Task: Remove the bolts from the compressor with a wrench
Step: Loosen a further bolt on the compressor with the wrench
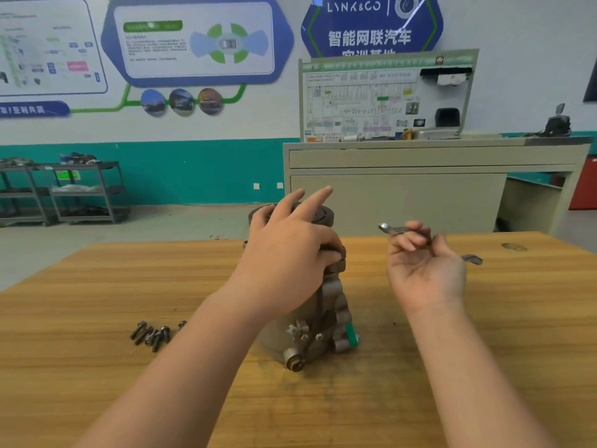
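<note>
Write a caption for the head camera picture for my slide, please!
Left hand steadies the compressor, right hand holds a wrench, loose bolts on the table.

Head-worn view — one wide-angle camera, looking forward and down.
It sits close above the wooden table [420,367], both forearms reaching in from the bottom edge — the far wall [517,43] fills the upper half.
</note>
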`<act>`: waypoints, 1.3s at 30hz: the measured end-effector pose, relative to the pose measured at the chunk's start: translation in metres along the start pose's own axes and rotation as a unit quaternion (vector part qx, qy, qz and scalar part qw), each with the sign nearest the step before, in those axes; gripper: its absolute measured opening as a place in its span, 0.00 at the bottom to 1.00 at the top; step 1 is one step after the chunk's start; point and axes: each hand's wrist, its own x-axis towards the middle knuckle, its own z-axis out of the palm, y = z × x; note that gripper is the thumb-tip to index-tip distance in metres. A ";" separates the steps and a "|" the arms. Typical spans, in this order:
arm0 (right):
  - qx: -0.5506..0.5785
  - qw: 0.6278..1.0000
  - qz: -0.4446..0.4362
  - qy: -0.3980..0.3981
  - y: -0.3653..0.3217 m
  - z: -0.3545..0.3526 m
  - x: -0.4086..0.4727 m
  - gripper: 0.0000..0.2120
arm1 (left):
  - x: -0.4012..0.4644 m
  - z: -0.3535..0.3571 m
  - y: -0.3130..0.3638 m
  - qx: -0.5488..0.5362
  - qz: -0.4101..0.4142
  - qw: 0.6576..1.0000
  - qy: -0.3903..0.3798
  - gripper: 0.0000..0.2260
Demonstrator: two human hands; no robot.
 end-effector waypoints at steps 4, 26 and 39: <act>-0.057 0.997 0.041 0.010 0.016 -0.008 0.003 0.19 | 0.002 0.001 0.008 -0.122 -0.033 0.985 0.115 0.06; -0.256 0.963 -0.086 0.006 0.031 -0.007 -0.007 0.15 | -0.096 0.058 -0.164 0.113 -0.327 0.932 -0.106 0.11; -0.373 0.905 -0.192 -0.068 0.031 -0.003 -0.017 0.06 | -0.106 0.061 -0.166 0.131 -0.316 0.935 -0.098 0.17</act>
